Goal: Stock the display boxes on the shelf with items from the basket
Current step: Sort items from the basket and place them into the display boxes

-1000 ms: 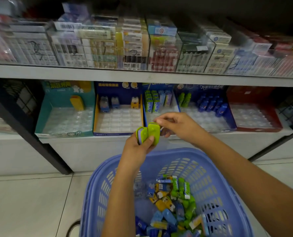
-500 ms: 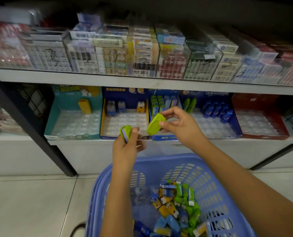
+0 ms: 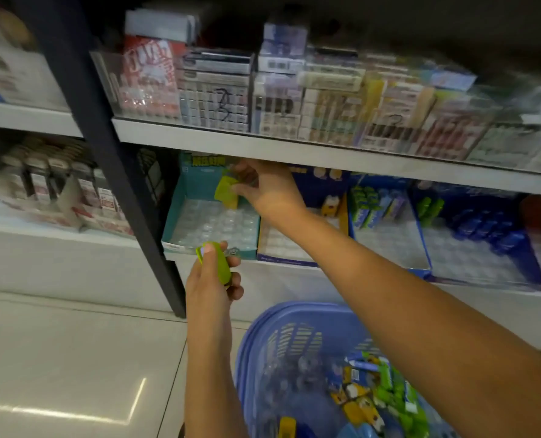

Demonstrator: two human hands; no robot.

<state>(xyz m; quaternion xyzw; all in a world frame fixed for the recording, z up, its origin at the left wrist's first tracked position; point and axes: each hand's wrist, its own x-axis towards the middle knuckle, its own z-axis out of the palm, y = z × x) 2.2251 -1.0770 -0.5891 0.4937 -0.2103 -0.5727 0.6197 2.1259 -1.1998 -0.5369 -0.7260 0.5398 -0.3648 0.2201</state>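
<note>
Right grip [image 3: 270, 189] pinches a flat yellow packet [image 3: 226, 192], standing upright at the back of the teal box [image 3: 175, 213]. Left grip [image 3: 210, 279] curls round a glossy green packet [image 3: 220, 263], its long axis tilted up-left, before the shelf [image 3: 282, 279].

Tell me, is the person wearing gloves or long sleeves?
No. The left hand and right hand have no gloves. The left forearm and right forearm show no sleeves. No watch, bracelet or ring shows either.
</note>
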